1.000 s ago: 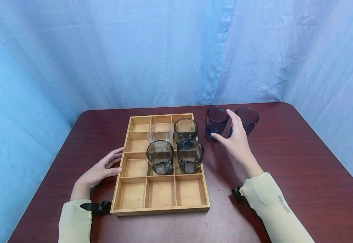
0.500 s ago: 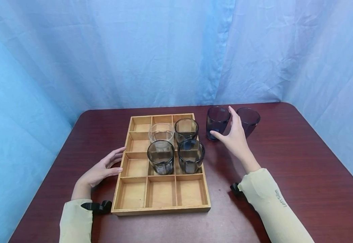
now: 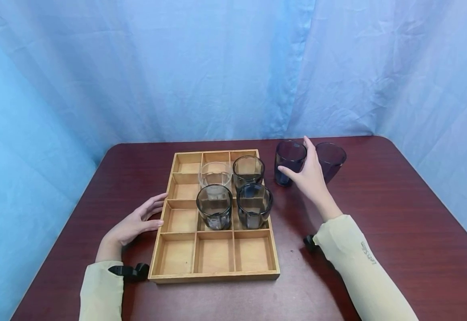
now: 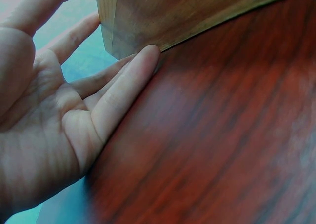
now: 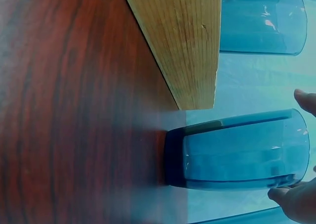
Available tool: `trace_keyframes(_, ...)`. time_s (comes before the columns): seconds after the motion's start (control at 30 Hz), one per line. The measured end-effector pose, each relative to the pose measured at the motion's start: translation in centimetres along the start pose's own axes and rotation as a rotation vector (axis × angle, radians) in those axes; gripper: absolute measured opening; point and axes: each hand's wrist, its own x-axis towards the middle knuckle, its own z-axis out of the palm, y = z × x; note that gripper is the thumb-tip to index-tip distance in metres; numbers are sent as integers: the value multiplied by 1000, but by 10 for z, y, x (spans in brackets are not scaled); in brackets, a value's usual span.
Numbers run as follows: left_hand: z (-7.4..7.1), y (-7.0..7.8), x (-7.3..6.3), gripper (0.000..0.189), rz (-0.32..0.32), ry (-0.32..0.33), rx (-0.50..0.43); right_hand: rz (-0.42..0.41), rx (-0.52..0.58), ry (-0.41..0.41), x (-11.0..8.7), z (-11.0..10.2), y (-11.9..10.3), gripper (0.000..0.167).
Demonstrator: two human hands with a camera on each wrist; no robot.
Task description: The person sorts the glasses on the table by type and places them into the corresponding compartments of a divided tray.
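My left hand [image 3: 130,227] rests its fingertips and thumb against the left side of a wooden tray [image 3: 213,277] with several compartments; the left wrist view shows the thumb [image 4: 126,93] at the tray's lower edge. My right hand [image 3: 310,178] reaches around a dark tumbler [image 3: 287,162] standing upright on the table, right of the tray. Its fingers are spread along both sides of that tumbler [image 5: 242,155]. In the right wrist view, one fingertip meets the glass low in the picture, while another [image 5: 302,96] stands apart from it. A second dark tumbler [image 3: 331,158] is partly hidden behind this hand.
Inside the tray stand a clear tumbler [image 3: 215,171] and three smoky tumblers, one behind [image 3: 248,166] and two in front, left [image 3: 214,205] and right [image 3: 254,205]. The dark red table [image 3: 398,223] ends at blue curtains [image 3: 217,71].
My right hand has shifted slightly up and farther back along the nearer dark tumbler. My left hand and the tumblers have stayed in place; the head view has drifted a little.
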Motion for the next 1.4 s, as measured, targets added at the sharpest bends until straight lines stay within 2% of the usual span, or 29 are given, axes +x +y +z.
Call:
trace_keyframes(0.33, 2, 1, 1, 78, -2, 5, 5, 73, -21, -2, 8, 1, 2, 101)
trace_keyframes(0.67, 0, 0, 0, 78, 0, 8, 3, 123, 63, -15, 7, 2, 0, 95)
trace_keyframes(0.87, 0, -2, -1, 78, 6, 12, 5, 142, 72, -53, 8, 3, -1, 94)
trace_keyframes(1.13, 2, 0, -1, 79, 3, 14, 3, 206, 80, -63, 10, 4, 4, 93)
trace_keyframes(1.4, 3, 2, -1, 78, 0, 6, 4, 231, 61, 1, 6, 4, 5, 87)
